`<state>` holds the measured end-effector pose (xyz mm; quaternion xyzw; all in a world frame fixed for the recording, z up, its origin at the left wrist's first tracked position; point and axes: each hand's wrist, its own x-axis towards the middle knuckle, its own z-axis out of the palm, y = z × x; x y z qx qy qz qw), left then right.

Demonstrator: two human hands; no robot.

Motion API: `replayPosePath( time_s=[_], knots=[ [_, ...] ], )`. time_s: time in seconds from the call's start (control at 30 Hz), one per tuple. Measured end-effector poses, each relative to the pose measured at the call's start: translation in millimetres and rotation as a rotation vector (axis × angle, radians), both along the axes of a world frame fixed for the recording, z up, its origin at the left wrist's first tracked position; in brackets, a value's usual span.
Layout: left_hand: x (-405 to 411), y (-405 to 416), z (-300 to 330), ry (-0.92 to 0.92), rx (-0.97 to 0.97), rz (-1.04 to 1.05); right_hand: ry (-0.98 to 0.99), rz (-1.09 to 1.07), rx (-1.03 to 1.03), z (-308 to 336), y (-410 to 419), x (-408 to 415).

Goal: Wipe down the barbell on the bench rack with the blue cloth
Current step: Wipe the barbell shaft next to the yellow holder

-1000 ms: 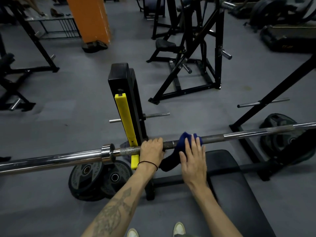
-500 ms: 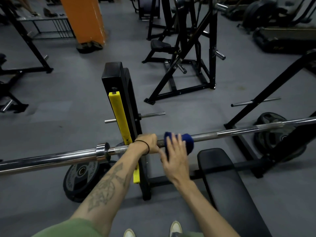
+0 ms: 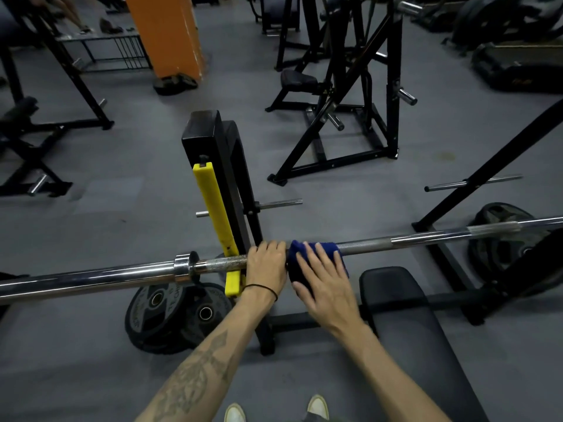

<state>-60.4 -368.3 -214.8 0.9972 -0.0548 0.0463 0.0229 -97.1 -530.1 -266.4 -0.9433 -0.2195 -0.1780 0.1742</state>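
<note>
- One barbell [image 3: 396, 240] lies across the frame from lower left to upper right, resting on the bench rack [image 3: 219, 166]; its chrome sleeve and collar sit at the left, and the knurled shaft runs to the right.
- One blue cloth [image 3: 300, 254] is draped over the shaft just right of the rack upright, hanging down on the near side of the bar.
- Two hands are on the bar, side by side and nearly touching.
- The left hand [image 3: 266, 264], with a thin black band on its wrist and a tattooed forearm, has its fingers curled over the bare shaft, gripping it right beside the cloth.
- The right hand [image 3: 324, 277] lies flat on the cloth with its fingers straight and spread, pressing the fabric against the bar.
- One yellow guard strip [image 3: 214, 214] runs down the front of the black upright.
- Two weight plates [image 3: 170, 318] lean together on the floor below the bar at the left; at least one more plate [image 3: 499, 226] sits at the right behind the bar.
- One black padded bench [image 3: 408, 324] extends toward the viewer under the right forearm.
- Two white shoe tips [image 3: 318, 406] show at the bottom edge.
</note>
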Motion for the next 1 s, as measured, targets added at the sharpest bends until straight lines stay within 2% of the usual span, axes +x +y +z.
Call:
replayPosePath(
  time_s=[0.07, 0.13, 0.2, 0.3, 0.4, 0.47, 0.53, 0.6, 0.7, 0.77, 0.83, 0.9, 1.0],
  knots=[
    [-1, 0, -1, -0.006, 0.002, 0.016, -0.044, -0.089, 0.033, -1, -24, 6],
    [-1, -4, -2, -0.015, 0.001, 0.018, 0.038, -0.243, 0.203, 3, -16, 2],
    [1, -9, -4, -0.025, -0.013, 0.020, 0.139, -0.251, 0.297, 7, 18, -5],
    [6, -10, -4, -0.006, -0.016, 0.062, 0.127, -0.040, 0.209, 4, 35, -9],
    [8, -9, -2, 0.017, -0.001, 0.080, -0.008, -0.009, 0.091, -2, -3, 5],
    [8, -11, -1, 0.047, 0.013, 0.075, -0.018, -0.122, 0.167, -5, -14, 7],
    [10, -12, 1, 0.047, 0.041, 0.075, 0.069, -0.220, 0.317, -2, 7, 0],
    [12, -11, 0, 0.039, 0.065, 0.072, 0.152, -0.178, 0.369, 4, 36, -7],
    [12, -8, 2, 0.042, 0.081, 0.060, 0.061, 0.002, 0.138, 3, 26, -2],
    [14, -7, 2, 0.035, 0.087, 0.051, -0.034, -0.025, 0.026, 2, -5, 8],
    [15, -7, 3, 0.055, 0.085, 0.058, -0.033, -0.166, 0.095, 4, -25, 11],
    [16, -7, 4, 0.055, 0.086, 0.055, 0.056, -0.288, 0.233, 8, -9, 4],
    [14, -7, 6, 0.055, 0.114, 0.036, 0.169, -0.247, 0.321, 12, 35, -6]
  ],
)
